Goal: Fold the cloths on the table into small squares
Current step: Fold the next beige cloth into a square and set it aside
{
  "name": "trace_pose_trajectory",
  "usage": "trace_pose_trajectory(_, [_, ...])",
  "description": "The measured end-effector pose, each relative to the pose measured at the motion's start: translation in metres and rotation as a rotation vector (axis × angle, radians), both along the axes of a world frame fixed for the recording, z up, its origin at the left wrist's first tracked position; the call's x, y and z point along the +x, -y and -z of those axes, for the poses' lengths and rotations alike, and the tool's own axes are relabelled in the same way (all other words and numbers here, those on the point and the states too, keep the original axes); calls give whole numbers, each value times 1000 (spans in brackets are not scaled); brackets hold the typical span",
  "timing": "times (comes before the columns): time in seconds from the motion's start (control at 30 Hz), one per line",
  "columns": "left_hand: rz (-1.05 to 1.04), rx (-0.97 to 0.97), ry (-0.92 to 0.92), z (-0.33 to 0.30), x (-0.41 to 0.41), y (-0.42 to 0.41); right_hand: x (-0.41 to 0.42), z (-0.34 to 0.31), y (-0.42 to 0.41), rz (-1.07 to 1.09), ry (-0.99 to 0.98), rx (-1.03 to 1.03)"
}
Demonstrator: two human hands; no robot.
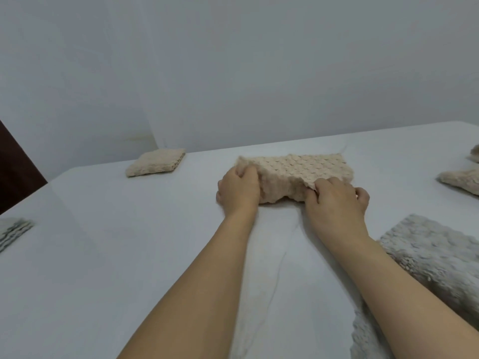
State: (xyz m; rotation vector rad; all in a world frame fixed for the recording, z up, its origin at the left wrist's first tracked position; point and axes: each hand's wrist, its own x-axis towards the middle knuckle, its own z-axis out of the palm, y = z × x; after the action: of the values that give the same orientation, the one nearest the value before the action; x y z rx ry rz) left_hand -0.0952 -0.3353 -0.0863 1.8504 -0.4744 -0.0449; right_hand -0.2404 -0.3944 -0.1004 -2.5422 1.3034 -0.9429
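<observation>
A beige textured cloth (293, 172) lies as a long strip in the middle of the white table (129, 255). My left hand (238, 190) grips its near left corner, fingers curled into the fabric. My right hand (337, 196) grips its near right edge, with the fabric bunched and lifted between both hands. A beige cloth folded into a small square (156, 162) rests at the far left of the table.
A grey fluffy cloth (430, 255) lies under my right forearm at the near right. Two more beige cloths (461, 180) sit at the right edge. A grey folded cloth (13, 233) lies at the left edge. A wall stands behind the table.
</observation>
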Motion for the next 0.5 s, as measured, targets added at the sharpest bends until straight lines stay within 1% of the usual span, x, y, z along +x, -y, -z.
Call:
trace_pose_trajectory(0.03, [-17,-132,-106,-2,-1,-4,0,0,-1,-43,29,-11])
trace_pose_trajectory(0.07, [-23,-187,-161,-2,-2,-7,-1,0,-2,-86,58,-3])
trace_pose_trajectory(0.1, [-1,-156,-160,-4,-4,-11,-2,0,-4,-128,81,24])
trace_pose_trajectory(0.17, [96,51,-54,-4,-8,-18,-2,-2,-10,-188,82,57])
trace_pose_trajectory(0.23, [104,300,91,-5,-4,-33,-4,-6,-15,-201,38,56])
trace_pose_trajectory(0.27, [72,430,178,-7,1,-44,-5,-6,-18,-202,15,66])
trace_pose_trajectory(0.33, [26,747,423,-12,15,-75,-6,-7,-25,-211,-40,58])
trace_pose_trajectory(0.4, [72,1051,620,-18,25,-105,-8,-9,-33,-230,-141,30])
trace_pose_trajectory(0.43, [100,1155,662,-21,26,-119,-8,-12,-38,-255,-197,43])
trace_pose_trajectory(0.5, [133,1253,680,-25,25,-141,-8,-21,-51,-307,-295,118])
